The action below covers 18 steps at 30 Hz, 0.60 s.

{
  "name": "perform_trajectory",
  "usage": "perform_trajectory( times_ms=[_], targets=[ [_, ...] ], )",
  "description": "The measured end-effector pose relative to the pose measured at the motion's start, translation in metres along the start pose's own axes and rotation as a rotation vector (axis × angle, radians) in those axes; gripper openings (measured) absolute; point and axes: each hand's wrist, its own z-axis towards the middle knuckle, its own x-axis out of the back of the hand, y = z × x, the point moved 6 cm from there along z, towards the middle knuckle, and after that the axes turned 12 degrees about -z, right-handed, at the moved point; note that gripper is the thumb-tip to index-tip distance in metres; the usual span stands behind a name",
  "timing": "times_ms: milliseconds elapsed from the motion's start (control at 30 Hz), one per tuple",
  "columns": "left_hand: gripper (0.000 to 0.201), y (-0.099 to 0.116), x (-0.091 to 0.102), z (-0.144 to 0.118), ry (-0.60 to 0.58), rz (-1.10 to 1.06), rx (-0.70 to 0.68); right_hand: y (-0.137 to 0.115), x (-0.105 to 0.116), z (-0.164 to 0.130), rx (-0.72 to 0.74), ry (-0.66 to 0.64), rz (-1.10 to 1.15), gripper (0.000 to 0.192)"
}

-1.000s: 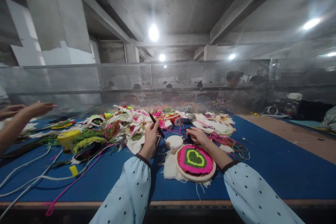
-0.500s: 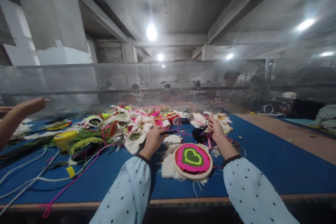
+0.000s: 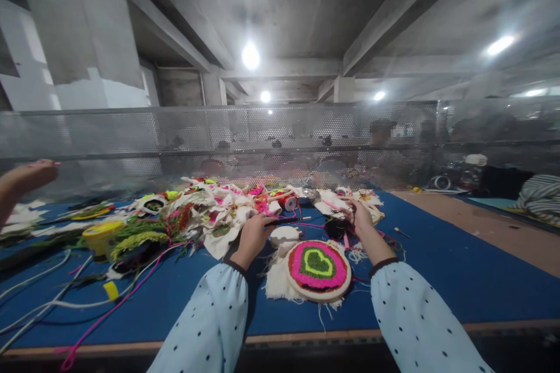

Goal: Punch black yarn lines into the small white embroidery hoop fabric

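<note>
A round embroidery hoop (image 3: 317, 270) with a green heart ringed in pink lies on the blue table (image 3: 441, 280) in front of me. My left hand (image 3: 254, 234) grips a thin dark punch needle tool (image 3: 286, 221) that lies nearly level and points right. My right hand (image 3: 360, 217) is further back, pinching black yarn (image 3: 334, 227) from a dark clump just beyond the hoop. A small white roll (image 3: 283, 236) sits between my hands.
A heap of white cloth pieces and bright yarn (image 3: 205, 215) covers the table's middle and left, with a yellow tub (image 3: 100, 236) and white cords (image 3: 48, 297). Another person's hand (image 3: 24, 178) reaches in at far left. A mesh screen (image 3: 262, 134) backs the table.
My right hand left the hoop's top edge and moved back to the black yarn. My left hand lowered the tool from upright to nearly level. The other person's hand drew back left.
</note>
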Motion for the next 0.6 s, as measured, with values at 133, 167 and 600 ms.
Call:
perform_trajectory(
  times_ms=[133,167,600],
  targets=[
    [0.024,0.006,0.002,0.0,0.041,-0.062,-0.046,0.013,-0.052,-0.044,-0.06,-0.372,-0.162,0.031],
    [0.025,0.006,0.003,0.0,0.048,-0.062,-0.052,0.018,-0.069,-0.061,-0.081,-0.554,-0.184,0.037],
    [0.03,0.0,0.007,0.001,0.08,-0.068,0.023,0.022,-0.093,-0.103,-0.058,-0.944,-0.22,0.023]
  ],
)
